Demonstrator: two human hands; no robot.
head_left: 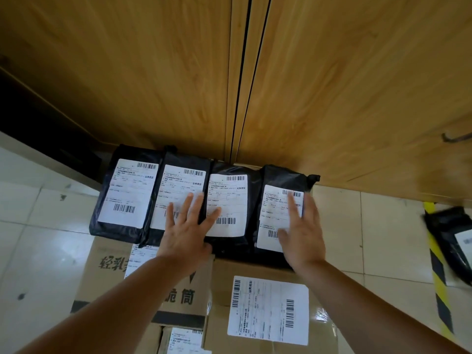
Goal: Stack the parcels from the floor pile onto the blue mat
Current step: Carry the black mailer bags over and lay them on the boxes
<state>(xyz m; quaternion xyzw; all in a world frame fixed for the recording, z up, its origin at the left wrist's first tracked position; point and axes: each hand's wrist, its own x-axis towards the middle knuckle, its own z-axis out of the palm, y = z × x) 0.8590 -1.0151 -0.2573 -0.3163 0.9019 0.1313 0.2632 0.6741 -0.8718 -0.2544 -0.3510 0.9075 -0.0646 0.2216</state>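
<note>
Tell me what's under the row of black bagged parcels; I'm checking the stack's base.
The black bagged parcels lie on cardboard boxes, whose near tops and labels show. The box tops beneath the bags are covered, and no blue mat is visible.

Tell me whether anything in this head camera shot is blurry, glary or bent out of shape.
Head view: the black parcel at the right edge is smeared by blur; glare shines on the tape of the cardboard box and on the floor tiles; wide-angle distortion bows the wooden cabinet doors; both hands, left and right, look fairly sharp.
</note>
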